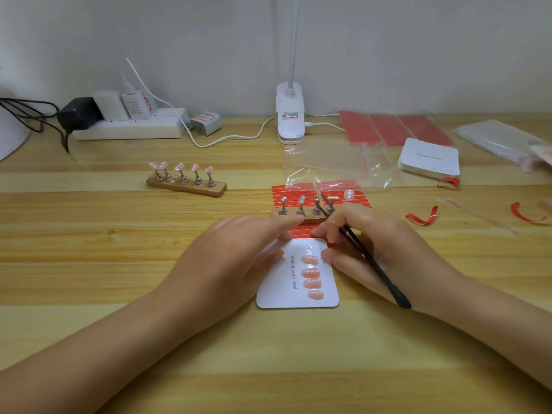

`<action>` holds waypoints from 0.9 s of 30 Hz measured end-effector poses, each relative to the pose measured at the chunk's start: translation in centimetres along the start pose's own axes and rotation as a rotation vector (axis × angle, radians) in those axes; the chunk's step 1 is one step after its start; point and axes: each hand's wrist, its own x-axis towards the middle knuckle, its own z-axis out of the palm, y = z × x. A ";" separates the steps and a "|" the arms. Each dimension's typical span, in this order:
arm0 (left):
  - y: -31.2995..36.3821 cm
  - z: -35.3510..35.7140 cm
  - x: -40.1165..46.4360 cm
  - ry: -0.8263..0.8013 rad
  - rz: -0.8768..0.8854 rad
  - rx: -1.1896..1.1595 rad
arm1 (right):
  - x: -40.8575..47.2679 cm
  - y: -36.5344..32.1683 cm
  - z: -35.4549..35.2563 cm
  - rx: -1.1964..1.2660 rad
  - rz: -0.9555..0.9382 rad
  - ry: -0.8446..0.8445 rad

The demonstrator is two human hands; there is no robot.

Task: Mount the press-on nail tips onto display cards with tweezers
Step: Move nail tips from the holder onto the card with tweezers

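Note:
A white display card (286, 294) printed "Handmade Nail" lies in front of me with several pink nail tips (311, 277) stuck in a column. My left hand (239, 258) rests with straight fingers on the card's top left corner. My right hand (364, 249) grips black tweezers (367, 258), its fingertips touching the card's right edge. The tweezers' tips point up toward a wooden holder (301, 218) with metal stands, one carrying a pink nail tip (348, 195). A second wooden holder (186, 185) with several pink tips stands at the left.
Red adhesive strips (298, 191) lie under the near holder. A stack of blank cards (428, 158), clear bags (328, 162), red sheets (394, 128) and peeled red strips (422, 218) sit at the right. A lamp clamp (290, 115) and power strip (128, 127) stand at the back.

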 end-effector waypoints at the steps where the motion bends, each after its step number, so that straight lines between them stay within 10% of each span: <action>1: 0.0 0.0 0.0 0.008 0.008 0.030 | -0.5 0.0 0.0 0.002 -0.033 0.009; 13: 0.4 -0.2 0.5 0.101 -0.108 -0.381 | 0.0 -0.9 -0.6 0.387 0.014 0.010; 20: 1.6 -1.2 1.0 0.135 -0.508 -1.044 | 0.3 -1.3 -1.3 0.592 0.067 0.209; 27: 1.6 -0.7 1.2 0.017 -0.595 -0.993 | 0.7 -1.4 -0.8 0.520 0.047 0.329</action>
